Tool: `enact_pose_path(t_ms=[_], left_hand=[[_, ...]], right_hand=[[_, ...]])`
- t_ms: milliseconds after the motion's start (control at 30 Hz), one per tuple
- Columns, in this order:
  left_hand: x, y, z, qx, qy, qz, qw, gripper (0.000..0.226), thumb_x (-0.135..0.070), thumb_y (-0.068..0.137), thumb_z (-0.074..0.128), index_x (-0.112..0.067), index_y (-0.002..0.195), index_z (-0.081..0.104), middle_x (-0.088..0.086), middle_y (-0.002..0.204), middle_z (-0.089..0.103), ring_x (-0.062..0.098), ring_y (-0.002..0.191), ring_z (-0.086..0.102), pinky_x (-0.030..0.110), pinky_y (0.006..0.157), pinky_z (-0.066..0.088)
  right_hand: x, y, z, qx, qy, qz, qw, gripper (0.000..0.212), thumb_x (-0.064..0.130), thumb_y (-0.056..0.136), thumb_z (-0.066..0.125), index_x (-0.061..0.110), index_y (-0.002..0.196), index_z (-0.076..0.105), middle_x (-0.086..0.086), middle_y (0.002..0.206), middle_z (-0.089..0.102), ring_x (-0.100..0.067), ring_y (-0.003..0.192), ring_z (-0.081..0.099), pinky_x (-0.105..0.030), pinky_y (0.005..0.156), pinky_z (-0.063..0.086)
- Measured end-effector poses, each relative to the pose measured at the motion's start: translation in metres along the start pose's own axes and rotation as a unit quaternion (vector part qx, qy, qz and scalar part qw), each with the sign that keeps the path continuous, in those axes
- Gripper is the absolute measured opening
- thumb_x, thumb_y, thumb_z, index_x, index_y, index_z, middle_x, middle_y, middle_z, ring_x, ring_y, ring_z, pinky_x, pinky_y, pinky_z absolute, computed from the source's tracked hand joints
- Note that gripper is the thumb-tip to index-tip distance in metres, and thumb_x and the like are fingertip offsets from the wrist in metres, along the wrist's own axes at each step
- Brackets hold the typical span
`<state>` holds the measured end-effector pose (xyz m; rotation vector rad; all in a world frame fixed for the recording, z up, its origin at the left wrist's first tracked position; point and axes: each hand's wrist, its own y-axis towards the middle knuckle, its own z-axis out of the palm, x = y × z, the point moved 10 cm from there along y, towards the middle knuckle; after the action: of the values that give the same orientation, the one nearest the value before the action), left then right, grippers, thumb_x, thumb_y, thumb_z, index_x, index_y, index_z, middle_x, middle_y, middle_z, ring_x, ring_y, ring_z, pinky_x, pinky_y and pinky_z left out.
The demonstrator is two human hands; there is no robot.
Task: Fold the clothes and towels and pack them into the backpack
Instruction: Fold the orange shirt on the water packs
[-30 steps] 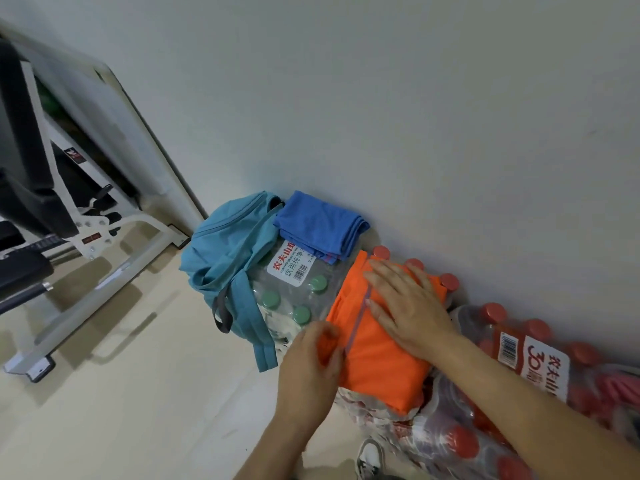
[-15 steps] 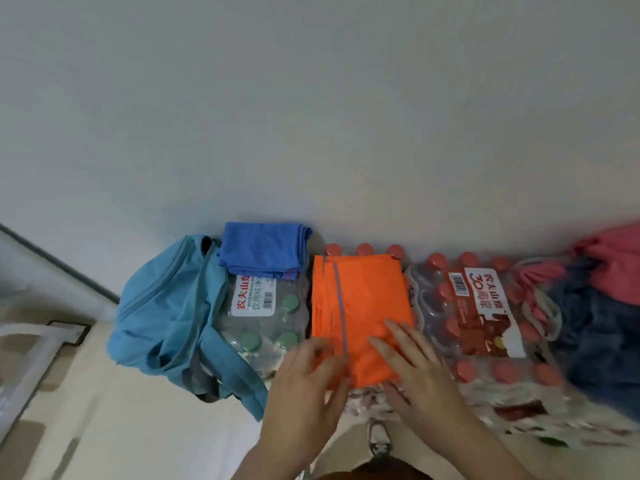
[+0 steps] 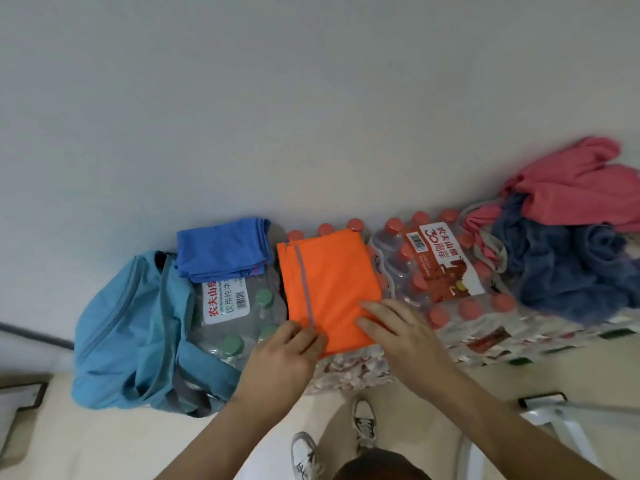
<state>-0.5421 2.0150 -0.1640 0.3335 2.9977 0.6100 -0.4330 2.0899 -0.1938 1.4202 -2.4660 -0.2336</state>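
A folded orange garment (image 3: 329, 282) with a grey stripe lies on a pack of red-capped bottles by the wall. My left hand (image 3: 280, 358) pinches its near left corner at the stripe. My right hand (image 3: 401, 330) rests flat on its near right corner, fingers spread. A folded blue cloth (image 3: 221, 247) sits on a pack of green-capped bottles (image 3: 239, 317). The light blue backpack (image 3: 124, 334) slumps on the floor to the left, against that pack. A heap of unfolded pink clothes (image 3: 575, 188) and dark blue clothes (image 3: 561, 275) lies at the right.
A second pack of red-capped bottles (image 3: 436, 271) with a red and white label stands between the orange garment and the heap. The grey wall runs right behind everything. My shoes (image 3: 363, 424) stand on the beige floor below. A white metal frame (image 3: 561, 420) is at the lower right.
The view has swung right and levelled, bringing the clothes heap into sight. My right hand slid from the garment's far end to its near right corner. My left hand stayed at the near left corner.
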Motion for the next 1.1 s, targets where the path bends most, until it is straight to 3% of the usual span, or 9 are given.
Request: enact_pose_path(t_ms=[167, 233, 367, 533, 667, 767, 867, 967, 1100], left_hand=[[-0.011, -0.003, 0.003, 0.060, 0.020, -0.028, 0.998, 0.034, -0.023, 0.075, 0.058, -0.011, 0.105, 0.069, 0.004, 0.109, 0.065, 0.024, 0.097, 0.050, 0.035, 0.081, 0.040], [-0.019, 0.000, 0.013, 0.079, 0.004, -0.023, 0.997, 0.045, -0.030, 0.077, 0.063, -0.012, 0.118, 0.062, 0.007, 0.122, 0.059, 0.026, 0.109, 0.052, 0.037, 0.095, 0.036], [-0.014, 0.002, 0.050, 0.149, 0.010, -0.014, 0.989, 0.059, -0.042, 0.090, 0.047, -0.015, 0.142, 0.042, 0.006, 0.150, 0.038, 0.023, 0.136, 0.037, 0.043, 0.114, 0.026], [-0.001, 0.000, 0.059, 0.160, -0.022, 0.002, 0.987, 0.050, -0.032, 0.090, 0.042, -0.013, 0.137, 0.050, 0.006, 0.140, 0.050, 0.019, 0.129, 0.049, 0.042, 0.109, 0.031], [0.004, 0.018, 0.047, 0.157, -0.085, -0.010, 0.984, 0.042, -0.034, 0.090, 0.043, -0.015, 0.119, 0.065, 0.001, 0.121, 0.066, 0.015, 0.110, 0.063, 0.033, 0.102, 0.040], [-0.002, 0.015, 0.039, 0.169, -0.110, 0.010, 0.979, 0.038, -0.037, 0.095, 0.040, -0.018, 0.117, 0.064, -0.001, 0.127, 0.062, 0.015, 0.123, 0.053, 0.030, 0.105, 0.039], [-0.002, 0.013, 0.033, 0.166, -0.136, 0.004, 0.977, 0.037, -0.042, 0.099, 0.034, -0.021, 0.110, 0.062, 0.001, 0.144, 0.046, 0.017, 0.140, 0.033, 0.031, 0.114, 0.027], [0.006, 0.009, 0.032, 0.185, -0.168, -0.013, 0.968, 0.043, -0.052, 0.098, 0.029, -0.021, 0.110, 0.057, 0.002, 0.145, 0.045, 0.016, 0.137, 0.037, 0.030, 0.113, 0.029], [0.015, -0.005, 0.037, 0.216, -0.175, -0.027, 0.960, 0.057, -0.055, 0.080, 0.049, -0.026, 0.129, 0.047, -0.005, 0.144, 0.046, 0.010, 0.131, 0.044, 0.026, 0.105, 0.038]], right_hand=[[0.001, -0.001, 0.015, 0.102, -0.011, -0.006, 0.995, 0.066, 0.009, 0.064, 0.068, 0.018, 0.128, 0.054, 0.000, 0.137, 0.049, -0.020, 0.123, 0.042, -0.041, 0.093, 0.050], [0.002, -0.003, 0.015, 0.130, -0.023, -0.002, 0.991, 0.063, 0.024, 0.072, 0.055, 0.019, 0.134, 0.048, 0.001, 0.142, 0.044, -0.019, 0.126, 0.041, -0.039, 0.097, 0.045], [-0.003, 0.000, 0.014, 0.148, -0.056, 0.009, 0.987, 0.063, 0.039, 0.077, 0.050, 0.022, 0.137, 0.044, 0.003, 0.139, 0.046, -0.018, 0.120, 0.045, -0.042, 0.091, 0.043], [0.000, 0.012, 0.007, 0.083, -0.082, -0.032, 0.993, 0.043, 0.028, 0.081, 0.054, 0.018, 0.123, 0.059, 0.001, 0.121, 0.059, -0.019, 0.113, 0.050, -0.041, 0.089, 0.035], [0.006, 0.007, -0.004, 0.088, -0.058, -0.055, 0.993, 0.048, 0.031, 0.083, 0.053, 0.015, 0.128, 0.054, -0.003, 0.143, 0.047, -0.018, 0.134, 0.040, -0.040, 0.103, 0.032], [0.003, 0.006, -0.001, 0.131, -0.073, -0.022, 0.988, 0.066, 0.026, 0.076, 0.059, 0.013, 0.139, 0.042, -0.005, 0.149, 0.040, -0.020, 0.137, 0.037, -0.043, 0.107, 0.028], [0.012, 0.010, 0.002, 0.111, -0.050, -0.044, 0.992, 0.048, 0.019, 0.080, 0.046, 0.012, 0.127, 0.058, -0.005, 0.134, 0.057, -0.020, 0.128, 0.050, -0.041, 0.104, 0.039], [0.011, 0.017, -0.003, 0.139, 0.005, -0.054, 0.989, 0.042, 0.023, 0.075, 0.051, 0.018, 0.112, 0.070, 0.002, 0.118, 0.068, -0.012, 0.111, 0.063, -0.034, 0.090, 0.054], [-0.013, 0.027, 0.000, 0.263, 0.122, 0.050, 0.956, 0.043, 0.020, 0.090, 0.051, 0.029, 0.132, 0.056, 0.017, 0.136, 0.050, 0.002, 0.124, 0.047, -0.019, 0.107, 0.033]])
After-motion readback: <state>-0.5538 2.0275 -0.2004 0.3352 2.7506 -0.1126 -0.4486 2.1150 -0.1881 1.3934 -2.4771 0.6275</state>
